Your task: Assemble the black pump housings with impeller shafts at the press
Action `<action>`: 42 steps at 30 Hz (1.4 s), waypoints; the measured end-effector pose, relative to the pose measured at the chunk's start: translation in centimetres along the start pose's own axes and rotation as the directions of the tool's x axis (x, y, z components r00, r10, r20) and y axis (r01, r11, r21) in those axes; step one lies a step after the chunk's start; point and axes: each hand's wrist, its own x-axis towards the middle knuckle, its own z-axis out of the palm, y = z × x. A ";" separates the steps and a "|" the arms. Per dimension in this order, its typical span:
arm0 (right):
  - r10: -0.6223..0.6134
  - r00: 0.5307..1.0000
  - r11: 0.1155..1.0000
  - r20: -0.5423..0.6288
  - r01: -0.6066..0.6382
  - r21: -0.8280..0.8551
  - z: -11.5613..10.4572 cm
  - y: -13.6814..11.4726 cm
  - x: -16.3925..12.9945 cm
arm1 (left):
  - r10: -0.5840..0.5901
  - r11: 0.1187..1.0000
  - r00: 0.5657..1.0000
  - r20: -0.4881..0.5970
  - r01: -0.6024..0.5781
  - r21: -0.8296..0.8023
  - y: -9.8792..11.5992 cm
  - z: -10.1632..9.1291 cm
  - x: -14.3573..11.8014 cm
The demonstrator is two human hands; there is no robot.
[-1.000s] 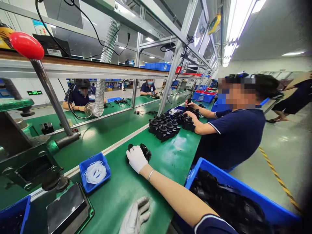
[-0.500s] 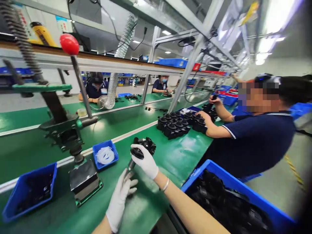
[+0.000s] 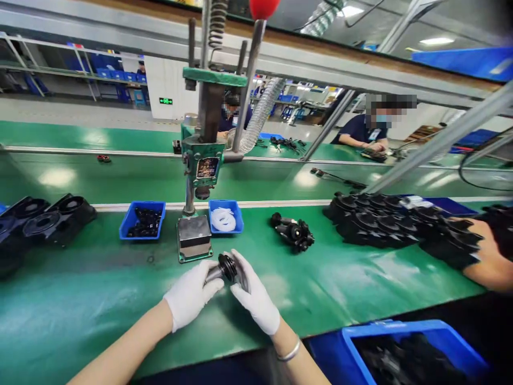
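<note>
Between my gloved hands, above the green bench, is a black ringed part with a grey cylindrical stem (image 3: 227, 267). My left hand (image 3: 192, 294) is closed round the stem. Against the black ringed end, my right hand (image 3: 255, 297) curls its fingers and thumb; its palm hides the far side. Just beyond the hands stands a green hand press (image 3: 202, 166) with a dark metal block (image 3: 194, 232) on its base. A cluster of similar black parts (image 3: 293, 232) lies on the bench to the right of my hands.
Small blue bins hold black pieces (image 3: 145, 223) and white rings (image 3: 223, 219). Black housings stand at left (image 3: 60, 216) and right (image 3: 372, 219). A large blue crate (image 3: 417, 327) sits at lower right. A co-worker's hand (image 3: 487, 251) touches the right-hand housings.
My view has swung left toward the press. My right hand has left the black cluster and come to the ringed part; my left hand now grips its stem.
</note>
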 end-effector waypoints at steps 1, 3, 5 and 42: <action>-0.007 1.000 1.000 0.017 0.007 0.007 0.1 0.0 0.0 | -0.011 0.999 1.000 -0.002 0.011 0.050 0.2 -0.5 -0.2; -0.014 0.999 1.000 0.040 0.014 0.019 0.3 0.1 0.0 | -0.012 0.993 1.000 0.002 0.012 0.117 0.6 -1.2 -0.5; -0.003 0.999 1.000 0.051 0.003 0.011 0.6 0.1 0.2 | 0.005 0.987 1.000 0.002 -0.005 0.158 1.0 -1.7 -0.6; 0.091 0.996 0.996 -0.001 -0.091 0.025 0.6 -0.7 0.6 | -0.142 0.978 0.988 0.059 0.149 -0.148 1.0 -3.1 0.1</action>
